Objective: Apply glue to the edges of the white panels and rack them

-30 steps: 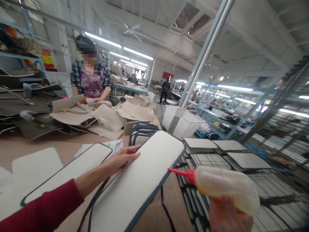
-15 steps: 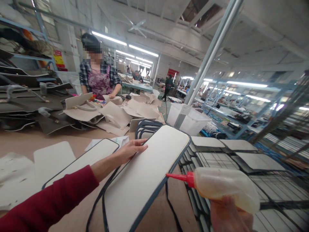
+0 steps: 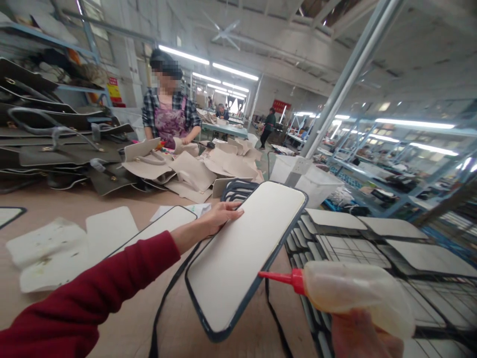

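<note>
My left hand [image 3: 219,217], in a red sleeve, holds the left edge of a long white panel with a dark blue rim [image 3: 246,248], lifted and tilted above the table. My right hand [image 3: 357,335], at the bottom right, grips a clear squeeze bottle with a red nozzle [image 3: 350,293]. The nozzle tip sits right at the panel's right edge. A dark strip [image 3: 274,318] hangs from under the panel.
A second rimmed panel [image 3: 156,228] and white sheets [image 3: 55,248] lie on the brown table. Wire racks [image 3: 335,243] at right carry more panels. Beige and dark bag pieces [image 3: 186,171] pile up behind; a person in a plaid shirt [image 3: 167,117] stands there.
The view has shifted left, showing more of the table. My left hand has drawn the panel nearer and its near end now shows. The bottle's nozzle stays at the panel's right edge.
</note>
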